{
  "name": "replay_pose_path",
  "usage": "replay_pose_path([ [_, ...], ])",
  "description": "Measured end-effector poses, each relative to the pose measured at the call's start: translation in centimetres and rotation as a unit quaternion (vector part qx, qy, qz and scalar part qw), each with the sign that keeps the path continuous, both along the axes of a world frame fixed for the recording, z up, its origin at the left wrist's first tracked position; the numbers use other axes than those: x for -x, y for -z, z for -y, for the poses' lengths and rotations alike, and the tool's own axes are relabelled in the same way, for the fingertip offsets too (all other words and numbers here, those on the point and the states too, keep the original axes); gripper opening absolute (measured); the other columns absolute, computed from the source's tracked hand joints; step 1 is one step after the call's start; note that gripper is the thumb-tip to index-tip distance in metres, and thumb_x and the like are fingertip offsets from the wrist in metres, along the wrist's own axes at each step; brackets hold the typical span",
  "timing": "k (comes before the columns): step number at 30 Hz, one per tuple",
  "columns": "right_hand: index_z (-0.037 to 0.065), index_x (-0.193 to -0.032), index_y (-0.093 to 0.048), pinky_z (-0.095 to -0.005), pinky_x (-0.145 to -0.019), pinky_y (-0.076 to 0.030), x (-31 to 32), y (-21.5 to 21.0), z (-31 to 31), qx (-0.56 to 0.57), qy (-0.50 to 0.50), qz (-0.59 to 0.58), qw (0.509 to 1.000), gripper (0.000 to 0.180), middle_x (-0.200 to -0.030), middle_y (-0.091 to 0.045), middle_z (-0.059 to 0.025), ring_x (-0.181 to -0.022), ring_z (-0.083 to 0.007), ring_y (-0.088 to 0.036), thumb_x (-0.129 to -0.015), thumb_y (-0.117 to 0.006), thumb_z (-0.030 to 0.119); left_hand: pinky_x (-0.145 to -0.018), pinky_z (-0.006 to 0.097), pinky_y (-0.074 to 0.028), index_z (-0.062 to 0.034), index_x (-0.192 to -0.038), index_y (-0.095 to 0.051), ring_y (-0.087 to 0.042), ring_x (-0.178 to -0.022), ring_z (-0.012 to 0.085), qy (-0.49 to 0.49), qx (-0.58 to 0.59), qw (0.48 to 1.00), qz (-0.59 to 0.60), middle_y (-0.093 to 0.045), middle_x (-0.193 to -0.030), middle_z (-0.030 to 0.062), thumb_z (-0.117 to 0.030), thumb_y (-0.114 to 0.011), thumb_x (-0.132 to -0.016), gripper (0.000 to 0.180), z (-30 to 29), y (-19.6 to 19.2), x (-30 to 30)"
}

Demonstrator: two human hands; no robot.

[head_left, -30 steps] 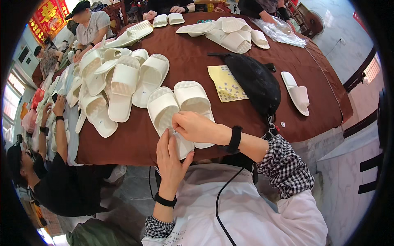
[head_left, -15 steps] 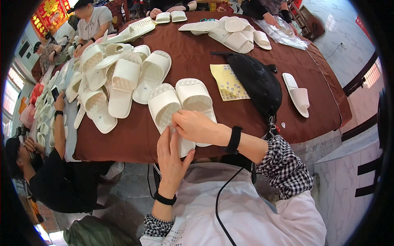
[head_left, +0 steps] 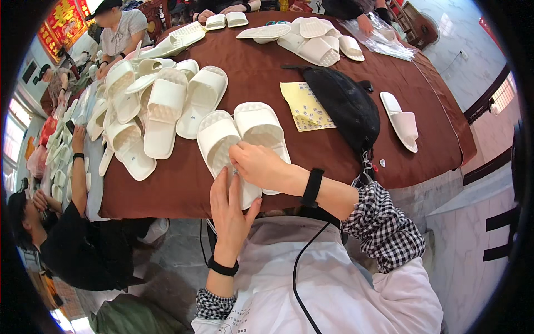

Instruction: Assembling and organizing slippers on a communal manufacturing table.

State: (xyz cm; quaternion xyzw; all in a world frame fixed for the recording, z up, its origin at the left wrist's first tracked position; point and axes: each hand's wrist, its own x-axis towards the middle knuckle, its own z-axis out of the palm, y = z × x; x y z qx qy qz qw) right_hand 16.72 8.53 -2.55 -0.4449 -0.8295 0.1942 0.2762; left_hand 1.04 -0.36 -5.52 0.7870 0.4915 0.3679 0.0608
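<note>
**White slipper pair at the near table edge, both hands on the left one**

White slipper pair (head_left: 239, 142) lying side by side, soles up, on the brown tablecloth (head_left: 267, 72) at the near edge of the table, heels hanging slightly over that edge. Left slipper (head_left: 222, 146) pinned between both hands; right slipper (head_left: 261, 131) touching it along the inner side.

Right hand (head_left: 261, 166) laid across the heel end of the left slipper, fingers curled and pinched narrow on something small at the sole, too small to make out. Black band (head_left: 312, 187) round the right wrist, checked cuff (head_left: 384, 228) pushed up behind it.

Left hand (head_left: 231, 209) raised below the table edge, palm flat, fingers spread wide and pressed up against the overhanging heel; supporting rather than clasping. Black band (head_left: 222, 268) on this wrist too.

Toward the left edge of the table: heap of white slippers (head_left: 150, 106), piled unevenly. Right of the pair: yellow printed sheet (head_left: 305, 106), partly under a black pouch (head_left: 345, 106). Near the right edge: single white slipper (head_left: 401, 121), strap up. At the far edge: more white slippers (head_left: 311, 42) and a clear plastic bag (head_left: 384, 42). Off the left edge: seated person in black (head_left: 72, 245).
</note>
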Motion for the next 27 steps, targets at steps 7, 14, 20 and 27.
replay_pose_path([
  [7, 0.003, -0.099, -0.055, -0.0493, -0.072, -0.053, -0.4, 0.2, 0.3, -0.002, -0.013, -0.05, 0.999, 0.012, -0.094, -0.063, -0.0166, -0.084, -0.0408, -0.065, -0.092, -0.062, 0.009, -0.113, 0.051, -0.037, -0.001, -0.143, -0.049, -0.042, -0.138, 0.0438, 0.003, 0.003, 1.0, -0.011, -0.043, -0.15, 0.023, -0.022, -0.077, -0.085, 0.068, 0.2, 0.0, 0.0],
  [14, 0.0, -0.095, -0.053, -0.046, -0.059, -0.056, 0.6, 1.1, 0.1, -0.079, 0.027, 0.029, 0.996, 0.021, -0.089, -0.062, -0.0183, -0.073, -0.0384, -0.068, -0.086, -0.068, 0.01, -0.114, 0.051, -0.035, 0.0007, -0.143, -0.049, -0.041, -0.138, 0.0437, 0.006, 0.002, 1.0, -0.016, -0.043, -0.15, 0.0225, -0.023, -0.075, -0.087, 0.065, 0.2, -0.3, -0.1],
  [20, -0.001, -0.098, -0.051, -0.0456, -0.062, -0.057, 0.6, 1.1, 0.7, -0.088, 0.032, 0.006, 0.996, 0.022, -0.091, -0.062, -0.0192, -0.075, -0.0392, -0.068, -0.084, -0.067, 0.006, -0.114, 0.052, -0.035, 0.001, -0.14, -0.052, -0.042, -0.139, 0.0425, 0.015, -0.015, 0.999, -0.044, -0.047, -0.147, 0.0212, -0.023, -0.074, -0.087, 0.062, -0.1, -0.5, 0.1],
  [27, -0.001, -0.1, -0.054, -0.0413, -0.071, -0.057, -0.6, 0.2, 3.6, -0.083, -0.009, 0.004, 0.996, 0.023, -0.102, -0.06, -0.0185, -0.088, -0.0352, -0.067, -0.082, -0.067, 0.003, -0.113, 0.052, -0.036, 0.0026, -0.133, -0.055, -0.043, -0.138, 0.0425, 0.03, -0.005, 0.996, -0.089, -0.051, -0.145, 0.0202, -0.027, -0.074, -0.087, 0.057, -0.3, -1.6, 0.4],
])
